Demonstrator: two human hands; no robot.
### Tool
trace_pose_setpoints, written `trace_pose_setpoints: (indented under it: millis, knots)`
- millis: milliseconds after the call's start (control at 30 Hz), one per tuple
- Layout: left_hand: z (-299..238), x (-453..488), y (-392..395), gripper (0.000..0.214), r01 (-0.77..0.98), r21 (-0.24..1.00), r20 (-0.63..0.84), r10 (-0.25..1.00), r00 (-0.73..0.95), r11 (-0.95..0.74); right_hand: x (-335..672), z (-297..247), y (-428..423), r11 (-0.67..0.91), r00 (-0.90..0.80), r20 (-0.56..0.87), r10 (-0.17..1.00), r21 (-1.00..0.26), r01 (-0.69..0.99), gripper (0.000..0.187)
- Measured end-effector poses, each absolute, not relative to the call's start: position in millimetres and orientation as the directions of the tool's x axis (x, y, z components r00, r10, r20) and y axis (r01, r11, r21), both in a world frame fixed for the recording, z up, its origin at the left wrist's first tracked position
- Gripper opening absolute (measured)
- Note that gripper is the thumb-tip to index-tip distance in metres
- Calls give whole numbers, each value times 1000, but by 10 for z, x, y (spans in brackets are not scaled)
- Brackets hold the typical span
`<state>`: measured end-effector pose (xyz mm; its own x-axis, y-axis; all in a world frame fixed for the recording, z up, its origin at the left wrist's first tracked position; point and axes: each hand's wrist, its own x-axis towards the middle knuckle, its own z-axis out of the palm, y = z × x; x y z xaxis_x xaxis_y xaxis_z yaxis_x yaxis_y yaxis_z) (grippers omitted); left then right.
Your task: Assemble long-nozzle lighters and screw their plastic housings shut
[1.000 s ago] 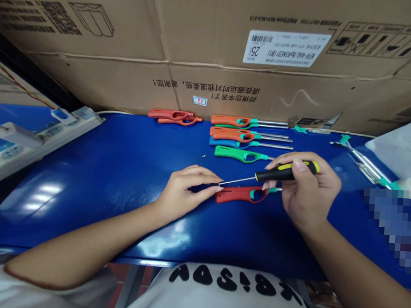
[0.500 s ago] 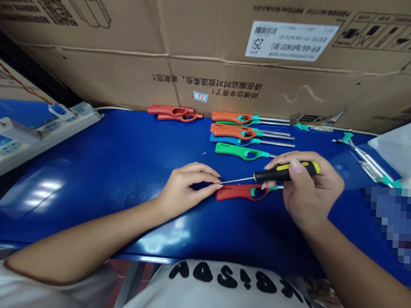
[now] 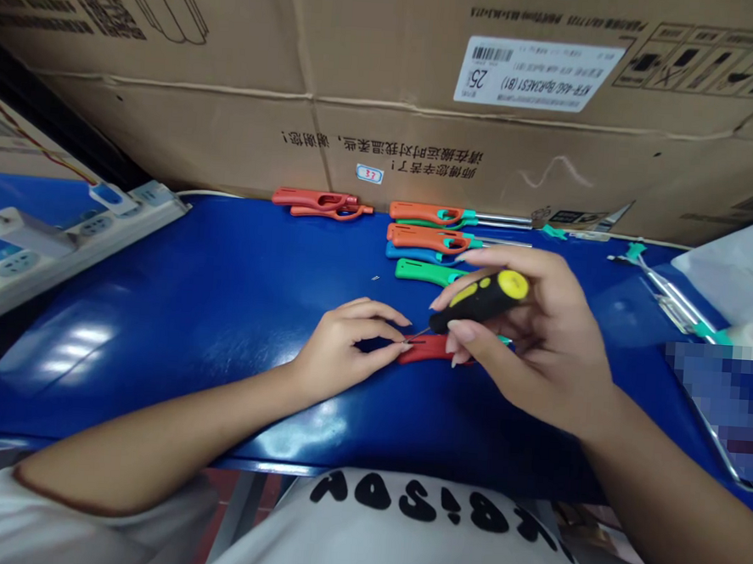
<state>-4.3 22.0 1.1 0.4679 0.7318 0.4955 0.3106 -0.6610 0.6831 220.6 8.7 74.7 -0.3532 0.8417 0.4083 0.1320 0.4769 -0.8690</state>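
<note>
A red long-nosed lighter (image 3: pixel 427 348) lies on the blue table (image 3: pixel 236 290) in front of me. My left hand (image 3: pixel 344 341) pinches thumb and forefinger at the lighter's left end, on something too small to make out. My right hand (image 3: pixel 526 334) grips a black and yellow screwdriver (image 3: pixel 481 299), tilted so that its tip points down at the lighter's left end, beside the left fingertips. The right hand hides much of the lighter.
Behind the hands lie several finished lighters (image 3: pixel 433 239) in orange, blue and green, and a red shell (image 3: pixel 318 202) further left. Cardboard boxes (image 3: pixel 388 87) wall the back. A white power strip (image 3: pixel 66 233) sits at the left; metal tubes (image 3: pixel 675 300) and a white bag (image 3: pixel 740 270) at the right.
My right hand has swung the screwdriver from nearly level to steeply tilted and moved left over the lighter. The left hand has stayed pinched at the lighter's end.
</note>
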Motion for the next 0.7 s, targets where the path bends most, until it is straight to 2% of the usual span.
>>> trace_pose_setpoints:
  millis: [100,333,400,533,700]
  knots:
    - [9,-37,215,3,299,695,500,738,453,-654,2163,760,103,524,-380,441,813,-838,150,75]
    - [-6,-13,220,3,270,711,492,734,469,-649,2139,580,164,649,-328,576,749,-737,188,71]
    - [-14,-14,230,11,270,709,480,726,492,-652,2147,531,177,664,-300,602,740,-725,183,71]
    - [-42,-23,245,44,288,688,445,700,559,-667,2185,479,189,671,-278,618,736,-722,172,73]
    - [-98,-34,244,51,318,676,385,687,616,-665,2215,451,189,639,-278,585,762,-750,170,71]
